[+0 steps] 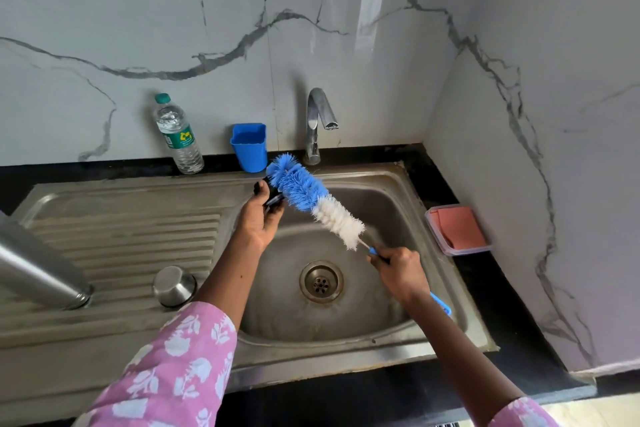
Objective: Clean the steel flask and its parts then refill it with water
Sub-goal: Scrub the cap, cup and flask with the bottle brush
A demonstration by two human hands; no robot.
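My left hand (pixel 257 218) grips a small black flask part (pixel 273 199) over the left side of the sink basin (pixel 391 204). My right hand (pixel 398 269) holds the blue handle of a bottle brush (pixel 311 196). Its blue and white bristles lie against the black part. The steel flask body (pixel 38 267) stands upside down on the drainboard at the far left. A steel cup lid (pixel 174 285) sits upside down beside it.
The tap (pixel 317 121) stands behind the basin, with no water running. A blue plastic cup (pixel 250 147) and a water bottle (pixel 178 135) stand at the back wall. A box with an orange cloth (pixel 459 229) sits right of the sink. The drain (pixel 321 281) is uncovered.
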